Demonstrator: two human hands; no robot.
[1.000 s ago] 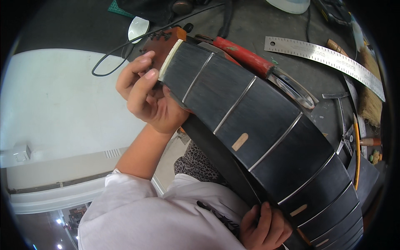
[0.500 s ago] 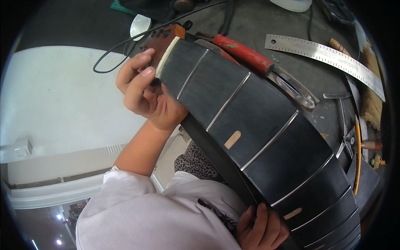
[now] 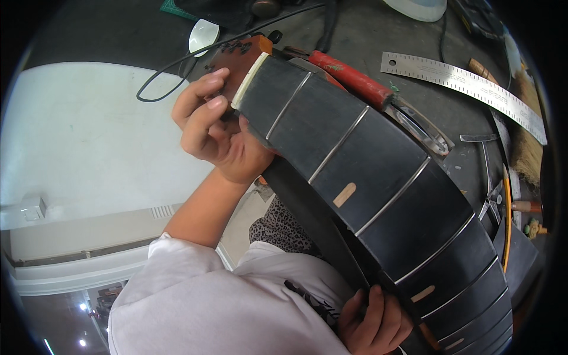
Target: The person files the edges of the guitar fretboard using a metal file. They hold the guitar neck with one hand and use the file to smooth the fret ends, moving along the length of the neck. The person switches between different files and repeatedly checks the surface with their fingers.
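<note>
We see guitar neck (image 3: 370,163); left hand (image 3: 222,139) at its pale-tipped end, fingers bent, spread; right hand (image 3: 378,324) curled at its near edge, can't tell if pinching; ruler (image 3: 467,81) beyond it.

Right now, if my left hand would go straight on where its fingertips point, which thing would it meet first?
Most likely the reddish-brown headstock, just ahead of the left hand, beside the pale nut. Depth is unclear here, so the fingertips might pass above it.
</note>
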